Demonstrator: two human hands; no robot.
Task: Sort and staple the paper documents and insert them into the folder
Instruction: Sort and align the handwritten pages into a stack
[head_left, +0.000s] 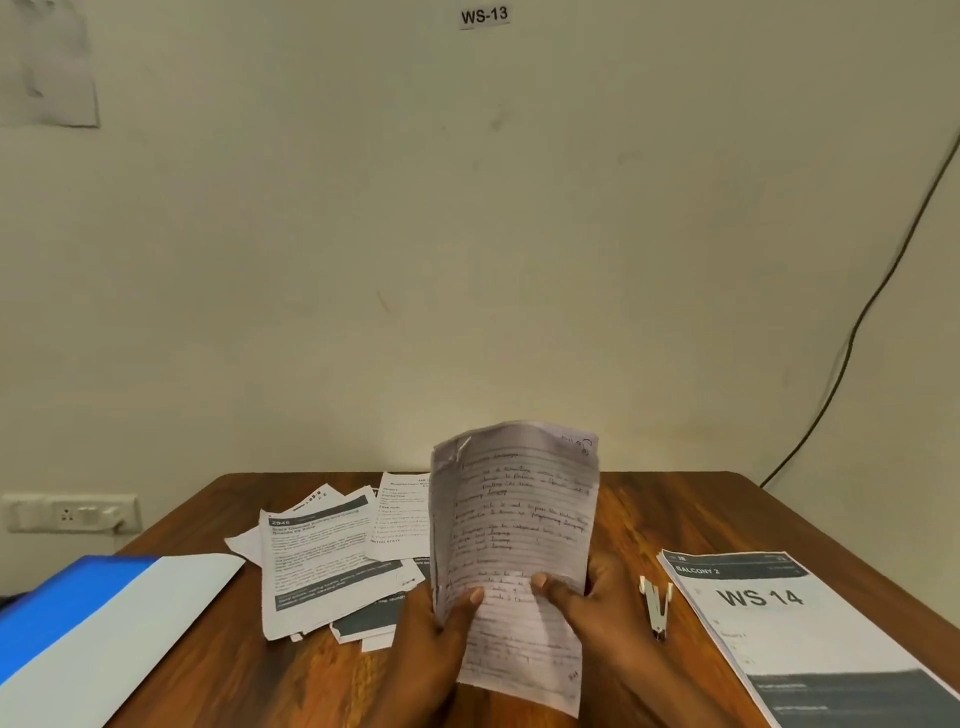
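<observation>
Handwritten sheets (511, 561) hide both hands' fingers behind the grip; writing blurred, unreadable. Left of grip, folder (93, 618) cut by frame edge. Right, printed stack (795, 629) cut off at corner.

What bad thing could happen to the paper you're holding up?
The handwritten pages are pinched only near the bottom by the left hand and right hand, and the top already curls, so they may flop over or slip out of order. The stapler lies open close to the right hand; a careless reach could knock it. The loose pile is messy, so sheets might get mixed.
</observation>
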